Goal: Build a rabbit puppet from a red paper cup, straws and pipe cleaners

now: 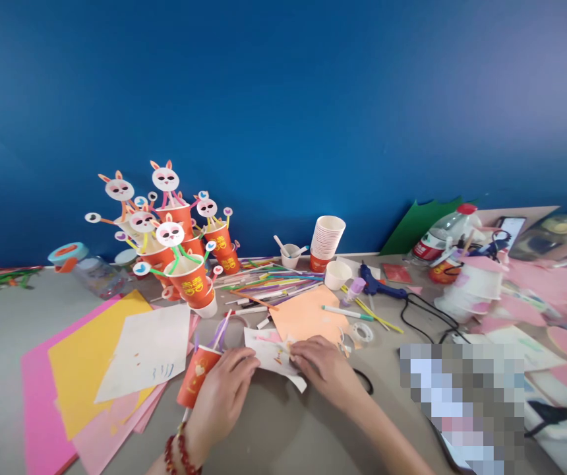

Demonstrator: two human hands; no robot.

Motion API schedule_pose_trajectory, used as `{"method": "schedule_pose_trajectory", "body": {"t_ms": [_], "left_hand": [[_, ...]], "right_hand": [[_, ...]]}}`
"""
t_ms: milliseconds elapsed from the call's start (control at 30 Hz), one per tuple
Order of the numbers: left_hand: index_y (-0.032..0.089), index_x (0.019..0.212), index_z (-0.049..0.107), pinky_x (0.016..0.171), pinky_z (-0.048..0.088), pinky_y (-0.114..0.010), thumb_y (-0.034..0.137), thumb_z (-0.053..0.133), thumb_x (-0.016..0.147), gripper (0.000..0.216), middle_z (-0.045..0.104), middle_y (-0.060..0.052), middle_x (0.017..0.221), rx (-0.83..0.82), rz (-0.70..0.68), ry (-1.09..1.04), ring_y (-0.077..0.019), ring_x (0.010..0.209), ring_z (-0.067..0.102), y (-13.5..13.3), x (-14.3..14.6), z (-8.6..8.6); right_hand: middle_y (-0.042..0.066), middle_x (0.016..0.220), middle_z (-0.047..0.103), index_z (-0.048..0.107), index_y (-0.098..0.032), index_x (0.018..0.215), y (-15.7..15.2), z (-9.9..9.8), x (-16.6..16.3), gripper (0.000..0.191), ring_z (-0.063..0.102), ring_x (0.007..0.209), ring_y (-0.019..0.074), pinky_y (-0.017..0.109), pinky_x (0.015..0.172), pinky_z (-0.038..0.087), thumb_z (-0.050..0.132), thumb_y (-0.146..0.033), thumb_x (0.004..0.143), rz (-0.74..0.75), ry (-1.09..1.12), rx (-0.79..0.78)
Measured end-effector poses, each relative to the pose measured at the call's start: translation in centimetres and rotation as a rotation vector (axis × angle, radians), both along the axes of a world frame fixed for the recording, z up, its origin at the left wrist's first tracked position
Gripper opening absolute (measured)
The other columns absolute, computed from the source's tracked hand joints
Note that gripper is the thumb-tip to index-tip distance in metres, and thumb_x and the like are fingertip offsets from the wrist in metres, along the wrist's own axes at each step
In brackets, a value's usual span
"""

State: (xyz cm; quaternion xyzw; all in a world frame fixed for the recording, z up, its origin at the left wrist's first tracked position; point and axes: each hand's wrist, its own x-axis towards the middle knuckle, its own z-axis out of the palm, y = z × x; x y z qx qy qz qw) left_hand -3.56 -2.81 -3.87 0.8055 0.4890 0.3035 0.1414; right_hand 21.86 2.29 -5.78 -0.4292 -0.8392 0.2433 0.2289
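Note:
A cut piece of white paper (264,356) with small coloured drawings lies between my two hands at the front of the table. My left hand (229,379) has its fingers curled together on the paper's left edge. On the right side, my right hand (324,368) closes its fingertips on the same paper; a small pale bit shows by them, too small to name. Just left of my left hand, a red paper cup (198,377) with purple pipe cleaners and a white stick leans tilted. Several finished red cups (192,280) with rabbit faces stand behind it.
Coloured paper sheets (78,356) lie at left. Pipe cleaners and markers, a stack of paper cups (327,241), an orange sheet (310,310), a tape roll (361,332) and a blue glue gun (382,285) with its black cord spread behind. A bottle (446,234) stands right.

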Motion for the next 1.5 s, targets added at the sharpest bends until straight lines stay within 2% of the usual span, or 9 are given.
{"method": "schedule_pose_trajectory", "body": {"t_ms": [267, 600, 800, 967, 1067, 1167, 1233, 1367, 1500], "left_hand": [[0.023, 0.111, 0.060, 0.089, 0.052, -0.034, 0.012, 0.042, 0.098, 0.025, 0.062, -0.009, 0.113, -0.035, -0.028, -0.038, -0.0208, 0.104, 0.061, -0.2, -0.6, 0.9], [0.023, 0.111, 0.059, 0.089, 0.051, -0.034, 0.013, 0.042, 0.098, 0.024, 0.061, -0.008, 0.111, -0.035, -0.030, -0.029, -0.0207, 0.103, 0.060, -0.6, -3.0, 2.9], [0.022, 0.109, 0.061, 0.084, 0.053, -0.035, 0.012, 0.048, 0.095, 0.021, 0.062, -0.009, 0.105, 0.133, 0.080, -0.105, -0.0222, 0.101, 0.060, -1.1, -4.8, 4.3], [0.024, 0.115, 0.063, 0.089, 0.052, -0.040, 0.007, 0.050, 0.092, 0.032, 0.060, -0.010, 0.117, 0.306, 0.173, -0.193, -0.0257, 0.111, 0.058, -1.6, -4.6, 4.7], [0.027, 0.124, 0.061, 0.094, 0.051, -0.042, 0.004, 0.050, 0.091, 0.041, 0.056, -0.010, 0.129, 0.288, 0.144, -0.190, -0.0269, 0.120, 0.055, -2.1, -3.5, 4.1], [0.028, 0.127, 0.058, 0.096, 0.052, -0.042, 0.005, 0.050, 0.091, 0.044, 0.053, -0.010, 0.135, 0.183, 0.030, -0.118, -0.0268, 0.124, 0.053, -2.5, -1.9, 2.8], [0.028, 0.127, 0.059, 0.099, 0.051, -0.042, 0.005, 0.048, 0.092, 0.044, 0.054, -0.011, 0.136, 0.139, -0.022, -0.075, -0.0262, 0.125, 0.052, -2.7, -0.9, 1.5], [0.026, 0.124, 0.060, 0.098, 0.053, -0.040, 0.007, 0.046, 0.093, 0.039, 0.055, -0.012, 0.136, 0.062, -0.077, -0.020, -0.0253, 0.124, 0.054, -3.2, 0.5, -1.0], [0.024, 0.116, 0.062, 0.097, 0.054, -0.040, 0.014, 0.050, 0.093, 0.028, 0.055, -0.013, 0.135, -0.065, -0.051, 0.041, -0.0264, 0.122, 0.056, -3.8, 0.9, -2.4]], "right_hand": [[0.006, 0.133, 0.062, 0.069, -0.029, 0.117, 0.0, 0.4, -0.1, 0.033, 0.055, 0.117, 0.0248, 0.040, 0.098, 0.045, 0.048, -0.017, 0.094, 0.149, -0.104, 0.050], [0.009, 0.136, 0.058, 0.058, -0.027, 0.133, 0.5, 0.3, -0.3, 0.045, 0.053, 0.120, 0.0262, 0.043, 0.101, 0.046, 0.044, -0.014, 0.093, 0.079, -0.200, 0.065], [0.012, 0.130, 0.062, 0.062, -0.023, 0.126, 0.2, -0.3, -0.6, 0.039, 0.053, 0.121, 0.0277, 0.045, 0.102, 0.045, 0.049, -0.015, 0.090, 0.062, -0.155, 0.070], [0.010, 0.127, 0.064, 0.068, -0.024, 0.115, 0.1, 0.5, -0.9, 0.030, 0.056, 0.118, 0.0264, 0.044, 0.100, 0.047, 0.049, -0.018, 0.092, 0.076, 0.013, 0.053], [0.011, 0.114, 0.069, 0.070, -0.023, 0.106, -0.1, 0.8, -0.8, 0.028, 0.061, 0.109, 0.0272, 0.044, 0.095, 0.049, 0.045, -0.032, 0.098, -0.030, 0.267, -0.087], [0.012, 0.100, 0.071, 0.065, -0.020, 0.104, -0.6, 0.9, -0.4, 0.045, 0.066, 0.095, 0.0262, 0.041, 0.079, 0.056, 0.032, -0.050, 0.101, -0.222, 0.680, -0.397], [0.011, 0.093, 0.070, 0.062, -0.020, 0.104, -1.1, 0.8, 0.0, 0.045, 0.066, 0.086, 0.0247, 0.034, 0.064, 0.057, 0.036, -0.057, 0.098, -0.307, 0.838, -0.566], [0.001, 0.075, 0.062, 0.055, -0.022, 0.110, -2.2, -0.2, 0.8, 0.041, 0.063, 0.072, 0.0207, 0.026, 0.051, 0.051, 0.067, -0.050, 0.082, -0.323, 0.765, -0.643], [0.000, 0.074, 0.060, 0.051, -0.023, 0.117, -3.1, -1.6, 1.4, 0.036, 0.063, 0.066, 0.0196, 0.028, 0.052, 0.053, 0.059, -0.040, 0.086, -0.331, 0.593, -0.539]]}}
